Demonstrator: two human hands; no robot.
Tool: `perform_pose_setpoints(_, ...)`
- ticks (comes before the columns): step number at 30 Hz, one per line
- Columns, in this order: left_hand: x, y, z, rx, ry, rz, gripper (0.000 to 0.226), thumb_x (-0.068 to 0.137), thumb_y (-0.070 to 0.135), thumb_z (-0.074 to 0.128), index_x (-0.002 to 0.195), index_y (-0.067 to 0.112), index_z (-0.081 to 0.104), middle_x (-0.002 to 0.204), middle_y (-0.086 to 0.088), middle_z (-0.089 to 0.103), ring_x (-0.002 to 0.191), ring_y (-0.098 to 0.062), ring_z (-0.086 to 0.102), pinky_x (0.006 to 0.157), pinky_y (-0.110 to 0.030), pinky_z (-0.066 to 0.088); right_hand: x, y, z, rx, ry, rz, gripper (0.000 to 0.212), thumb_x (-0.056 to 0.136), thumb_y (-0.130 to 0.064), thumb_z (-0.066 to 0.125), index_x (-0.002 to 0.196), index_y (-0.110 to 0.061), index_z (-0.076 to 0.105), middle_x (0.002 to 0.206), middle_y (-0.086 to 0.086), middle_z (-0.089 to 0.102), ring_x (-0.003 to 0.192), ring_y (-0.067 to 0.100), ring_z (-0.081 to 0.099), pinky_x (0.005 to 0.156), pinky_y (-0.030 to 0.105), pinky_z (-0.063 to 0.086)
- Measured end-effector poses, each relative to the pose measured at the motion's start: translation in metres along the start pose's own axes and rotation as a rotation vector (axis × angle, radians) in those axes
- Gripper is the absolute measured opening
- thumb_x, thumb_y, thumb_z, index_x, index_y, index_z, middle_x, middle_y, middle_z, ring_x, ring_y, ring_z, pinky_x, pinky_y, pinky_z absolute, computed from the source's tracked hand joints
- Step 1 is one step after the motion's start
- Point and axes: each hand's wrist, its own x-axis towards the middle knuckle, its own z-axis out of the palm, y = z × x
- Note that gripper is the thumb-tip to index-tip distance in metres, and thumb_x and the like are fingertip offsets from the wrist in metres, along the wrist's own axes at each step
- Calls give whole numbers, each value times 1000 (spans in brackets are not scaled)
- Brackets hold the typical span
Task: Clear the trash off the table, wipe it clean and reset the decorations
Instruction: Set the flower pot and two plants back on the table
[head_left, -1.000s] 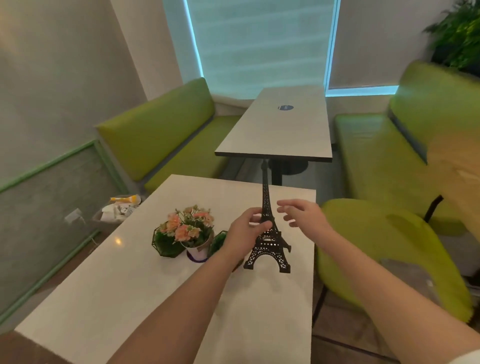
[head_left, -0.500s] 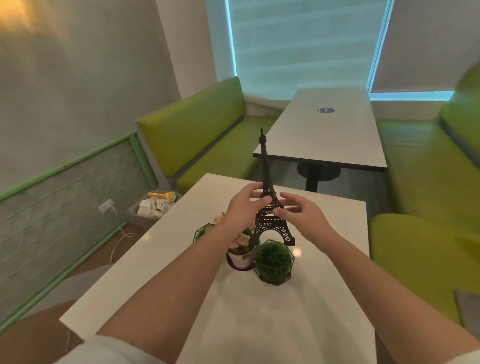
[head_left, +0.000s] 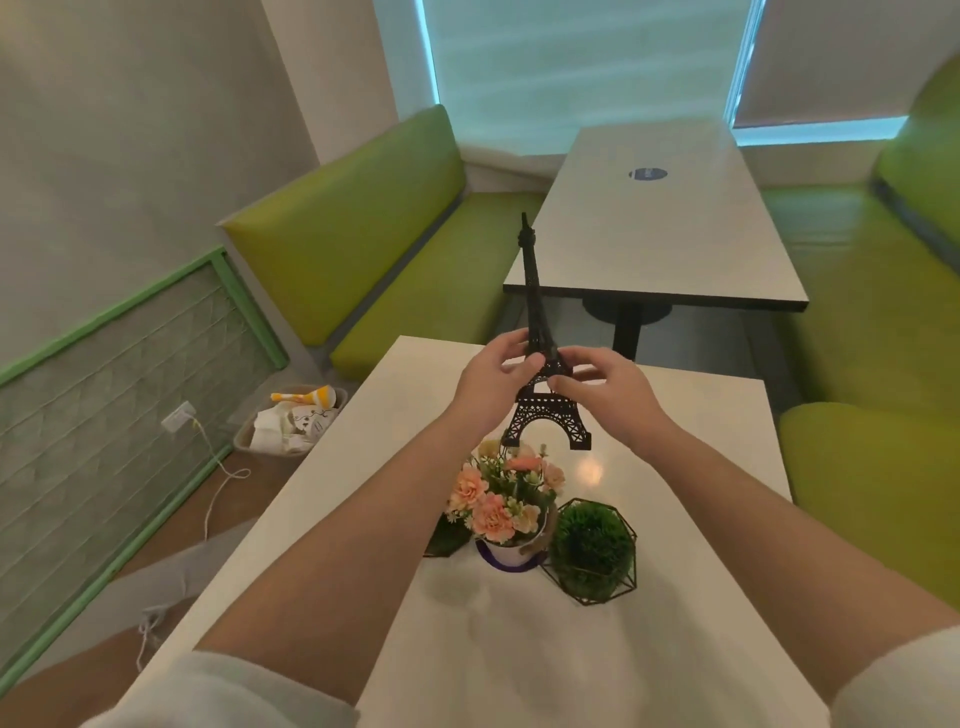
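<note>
Head view: both hands' fingers (head_left: 524, 364) pinch tower model (head_left: 540, 364) above white table (head_left: 675, 545), green benches (head_left: 363, 249) behind.

Black metal Eiffel Tower model (head_left: 545, 410) behind pink flower pot (head_left: 506, 512) on white table (head_left: 519, 649); green ball in wire frame (head_left: 592, 553) right of pot; trash bin (head_left: 291, 423) on floor, left.

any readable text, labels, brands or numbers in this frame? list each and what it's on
Nothing legible in this frame.
Round dark blue sticker on the far table: light marks on it, too blurred to read.
Crumpled white trash in the floor bin: dark printed marks, too small to read.
Eiffel Tower model, flower pot: no text visible.
</note>
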Motion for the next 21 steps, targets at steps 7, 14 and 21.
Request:
perform_pose_setpoints(7, 37, -14, -15, -34, -78, -47, 27, 99, 21, 54, 125, 21, 62, 117, 2, 66, 104, -17, 64, 90, -37, 56, 33, 8, 21, -16, 11, 67, 23, 89, -29, 68, 112, -32, 64, 107, -11, 60, 91, 3, 58, 64, 17, 41)
perform_pose_setpoints(14, 84, -33, -29, -38, -192, -68, 30, 94, 19, 64, 123, 23, 65, 115, 3, 69, 107, -17, 65, 92, -39, 55, 62, 18, 35, -25, 42, 139, 26, 88, -24, 70, 114, -26, 67, 105, -12, 63, 94, 4, 59, 67, 16, 43)
perform_pose_setpoints(21, 115, -78, -26, -61, -355, -180, 38, 89, 13, 69, 127, 18, 63, 119, -1, 69, 111, -19, 64, 91, -34, 55, 77, 66, 57, 3, 30, 306, 37, 83, -13, 76, 118, -21, 67, 108, -6, 70, 97, 9, 66, 79, 23, 54)
